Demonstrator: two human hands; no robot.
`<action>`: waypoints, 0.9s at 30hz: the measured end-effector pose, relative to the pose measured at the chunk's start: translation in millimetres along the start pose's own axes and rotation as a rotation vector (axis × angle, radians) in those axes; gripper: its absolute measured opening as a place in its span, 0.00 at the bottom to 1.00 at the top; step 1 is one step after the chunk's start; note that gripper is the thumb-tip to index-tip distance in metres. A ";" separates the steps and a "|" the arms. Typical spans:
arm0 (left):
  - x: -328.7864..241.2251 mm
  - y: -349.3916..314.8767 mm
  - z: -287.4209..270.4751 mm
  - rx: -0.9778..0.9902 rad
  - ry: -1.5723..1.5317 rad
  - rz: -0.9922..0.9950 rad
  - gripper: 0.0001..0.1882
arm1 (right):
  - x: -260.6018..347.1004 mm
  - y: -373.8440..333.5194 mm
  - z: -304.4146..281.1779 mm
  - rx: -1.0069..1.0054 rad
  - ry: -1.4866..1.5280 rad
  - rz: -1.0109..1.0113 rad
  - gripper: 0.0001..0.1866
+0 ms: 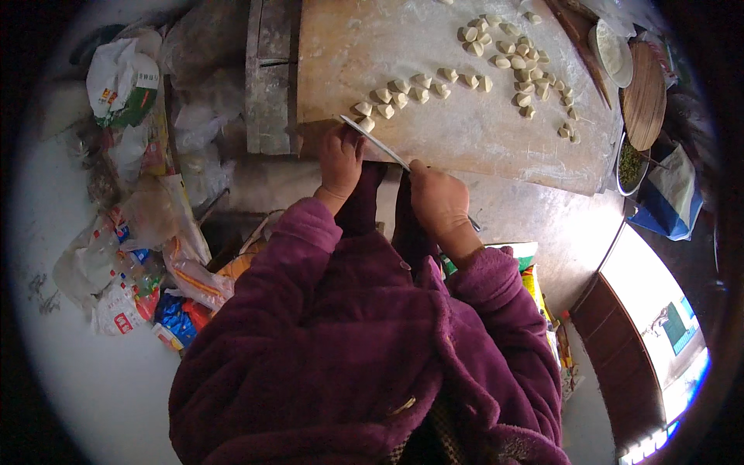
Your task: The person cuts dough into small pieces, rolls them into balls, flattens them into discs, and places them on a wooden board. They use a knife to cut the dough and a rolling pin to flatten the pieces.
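Note:
My right hand (439, 200) is wrapped round the handle of a knife (376, 143). Its thin blade slants up and left across the front edge of a floury wooden board (480, 143). Just left of the blade, my left hand (340, 161) rests at the board's front edge, its fingers curled downward; whatever they hold is hidden beneath them. One cut dough piece (366, 124) lies right beside the blade near its tip. From there several pale dough pieces (421, 94) trail in a curved row to the right, and a denser cluster of dough pieces (525, 75) lies farther back.
At the board's right stand a white bowl (612, 53), a round brown wooden lid (644, 97) and a bowl of chopped greens (632, 164). A rolling pin (581, 46) lies along the right edge. Plastic bags (124, 81) and packages (177, 318) crowd the left side.

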State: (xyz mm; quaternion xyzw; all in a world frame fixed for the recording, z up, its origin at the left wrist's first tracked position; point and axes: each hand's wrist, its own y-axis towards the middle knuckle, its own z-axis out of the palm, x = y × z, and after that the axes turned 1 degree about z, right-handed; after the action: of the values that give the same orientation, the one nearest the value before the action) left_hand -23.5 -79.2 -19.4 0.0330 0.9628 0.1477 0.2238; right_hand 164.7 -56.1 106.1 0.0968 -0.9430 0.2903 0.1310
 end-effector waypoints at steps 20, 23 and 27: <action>7.5 -13.6 -7.7 0.076 -0.292 -0.268 0.13 | 3.1 -5.4 -9.1 0.091 -0.034 0.036 0.08; 8.4 -13.9 -6.9 0.085 -0.340 -0.255 0.14 | 2.1 -5.8 -7.1 0.086 -0.023 0.034 0.09; 2.9 -8.2 -8.0 0.064 -0.369 -0.249 0.13 | 0.5 -6.4 -2.6 0.084 -0.029 0.040 0.09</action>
State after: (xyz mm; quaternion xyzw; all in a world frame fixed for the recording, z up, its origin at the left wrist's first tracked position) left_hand -29.5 -88.8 -16.2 -0.0526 0.9063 0.0799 0.4118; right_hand 166.3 -60.0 111.6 0.0874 -0.9336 0.3307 0.1072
